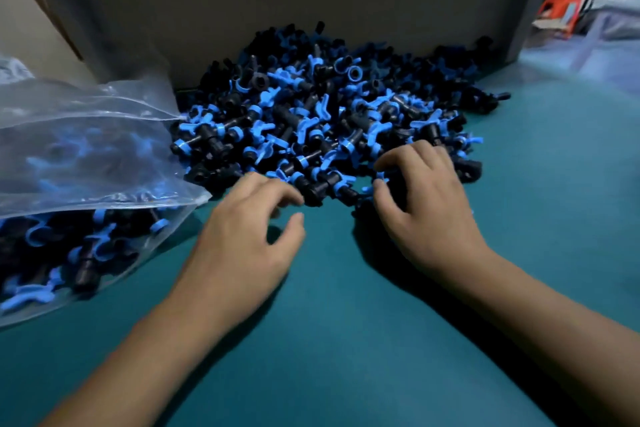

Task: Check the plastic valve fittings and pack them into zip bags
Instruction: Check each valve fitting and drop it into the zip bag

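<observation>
A big heap of black valve fittings with blue handles (311, 114) lies on the green table (346, 322) against a cardboard box. A clear zip bag (79, 156) holding several fittings lies at the left, its mouth facing the heap. My left hand (242, 243) hovers at the heap's near edge, fingers loosely curled, fingertips close to a black fitting (318, 189), holding nothing that I can see. My right hand (422, 198) curls its fingers round fittings at the heap's near right edge, a blue handle (381, 177) showing at its fingertips.
A large cardboard box (311, 3) stands behind the heap. At the far right are blurred items, among them an orange object (557, 10) and a pale plastic container (609, 31). Bare green table stretches in front of and to the right of the heap.
</observation>
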`<state>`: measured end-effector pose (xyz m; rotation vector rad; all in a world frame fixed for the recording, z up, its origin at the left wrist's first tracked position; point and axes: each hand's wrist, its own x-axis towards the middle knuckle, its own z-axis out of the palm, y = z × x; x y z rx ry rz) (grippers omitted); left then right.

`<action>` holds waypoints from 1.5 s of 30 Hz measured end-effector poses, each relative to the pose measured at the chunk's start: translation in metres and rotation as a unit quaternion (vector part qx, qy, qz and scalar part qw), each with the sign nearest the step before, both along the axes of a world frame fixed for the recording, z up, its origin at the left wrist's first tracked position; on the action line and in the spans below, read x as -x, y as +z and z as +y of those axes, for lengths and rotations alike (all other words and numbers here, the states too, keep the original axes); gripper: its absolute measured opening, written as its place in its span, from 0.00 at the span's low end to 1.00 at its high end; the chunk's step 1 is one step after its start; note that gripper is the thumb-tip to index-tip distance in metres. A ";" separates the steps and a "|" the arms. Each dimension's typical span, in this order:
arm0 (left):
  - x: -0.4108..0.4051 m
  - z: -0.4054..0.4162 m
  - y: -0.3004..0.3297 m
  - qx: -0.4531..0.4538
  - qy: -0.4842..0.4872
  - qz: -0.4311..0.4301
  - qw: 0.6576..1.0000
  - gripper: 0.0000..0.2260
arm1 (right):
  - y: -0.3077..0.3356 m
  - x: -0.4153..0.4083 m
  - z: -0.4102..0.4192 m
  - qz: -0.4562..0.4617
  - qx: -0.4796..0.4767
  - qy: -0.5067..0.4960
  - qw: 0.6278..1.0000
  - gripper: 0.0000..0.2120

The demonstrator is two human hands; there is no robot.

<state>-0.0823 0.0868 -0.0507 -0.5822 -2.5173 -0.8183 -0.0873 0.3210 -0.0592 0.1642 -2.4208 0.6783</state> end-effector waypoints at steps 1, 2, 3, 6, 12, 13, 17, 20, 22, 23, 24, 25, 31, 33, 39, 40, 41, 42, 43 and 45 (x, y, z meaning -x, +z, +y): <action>0.013 0.013 -0.003 0.013 -0.017 -0.010 1.000 0.10 | 0.001 -0.001 0.000 0.002 0.001 0.008 1.000 0.05; 0.026 0.024 -0.007 0.017 -0.010 -0.032 0.999 0.14 | 0.002 -0.002 0.002 0.008 0.008 0.017 1.000 0.04; 0.035 0.033 -0.011 0.026 0.012 -0.057 0.998 0.18 | 0.003 -0.003 0.004 0.019 0.019 0.027 0.999 0.04; 0.045 0.045 -0.023 0.090 0.061 -0.036 0.993 0.18 | 0.008 -0.005 0.010 0.063 0.046 0.055 0.995 0.06; 0.046 0.030 -0.023 0.011 0.030 -0.058 0.998 0.09 | 0.006 -0.005 0.001 0.068 0.034 0.113 0.991 0.06; 0.044 0.029 -0.022 0.002 0.022 -0.057 0.998 0.09 | 0.005 -0.005 -0.001 0.055 0.025 0.126 0.990 0.06; 0.032 0.029 -0.014 -0.047 -0.005 -0.001 0.999 0.08 | 0.001 -0.005 -0.004 0.024 -0.004 0.160 0.987 0.04; 0.025 0.030 -0.010 -0.107 -0.018 0.078 0.991 0.05 | 0.003 -0.007 -0.002 0.028 0.008 0.177 0.984 0.08; 0.023 0.031 -0.010 -0.135 -0.019 0.111 0.984 0.06 | 0.004 -0.008 -0.001 0.011 0.009 0.201 0.980 0.13; 0.022 0.032 -0.010 -0.140 -0.019 0.120 0.983 0.06 | 0.004 -0.008 -0.001 0.009 0.012 0.210 0.978 0.14; 0.022 0.033 -0.010 -0.141 -0.021 0.126 0.982 0.07 | 0.003 -0.007 -0.002 0.017 0.017 0.215 0.976 0.14; 0.022 0.033 -0.010 -0.140 -0.028 0.126 0.982 0.08 | 0.003 -0.007 -0.002 0.034 0.027 0.214 0.976 0.12; 0.027 0.030 -0.012 -0.141 -0.059 0.030 0.988 0.15 | -0.004 -0.003 -0.002 -0.006 0.241 0.225 0.944 0.04; 0.030 0.028 -0.017 -0.126 -0.100 -0.047 0.986 0.15 | -0.004 -0.003 -0.003 -0.004 0.257 0.220 0.941 0.06; 0.032 0.020 -0.015 -0.276 -0.205 -0.241 0.908 0.16 | -0.009 -0.001 -0.004 0.009 0.280 0.208 0.937 0.10; 0.032 0.019 -0.014 -0.286 -0.214 -0.248 0.901 0.15 | -0.009 0.000 -0.003 0.004 0.300 0.206 0.931 0.11; 0.033 0.018 -0.013 -0.294 -0.218 -0.249 0.896 0.15 | -0.009 0.000 -0.003 -0.002 0.317 0.207 0.926 0.12; 0.033 0.018 -0.013 -0.304 -0.218 -0.247 0.894 0.15 | -0.008 0.000 -0.003 -0.008 0.322 0.209 0.923 0.12; 0.033 0.018 -0.012 -0.316 -0.216 -0.242 0.892 0.15 | -0.008 0.000 -0.003 -0.012 0.315 0.211 0.925 0.12; 0.033 0.018 -0.011 -0.351 -0.210 -0.234 0.882 0.15 | -0.007 -0.002 -0.002 -0.018 0.280 0.216 0.935 0.10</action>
